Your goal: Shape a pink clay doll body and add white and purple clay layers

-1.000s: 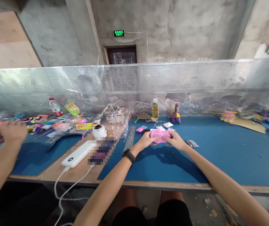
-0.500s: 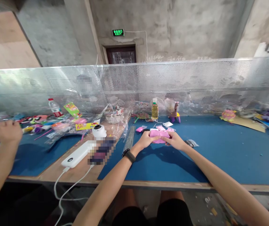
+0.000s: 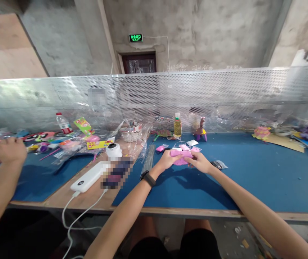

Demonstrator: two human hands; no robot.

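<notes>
While your left hand (image 3: 166, 160) and right hand (image 3: 201, 162) pinched opposite ends of that pink piece (image 3: 179, 154) over the blue surface (image 3: 251, 172), its long side ran pretty much crosswise, so neither grip was nearer.

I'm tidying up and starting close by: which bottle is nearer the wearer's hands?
The yellow-filled bottle, beyond the left hand and right hand holding the pink piece. The red-capped bottle stands much farther left.

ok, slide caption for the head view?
Left hand and right hand hold a pink piece above a blue mat, yellow bottle and toy standing behind.
</notes>
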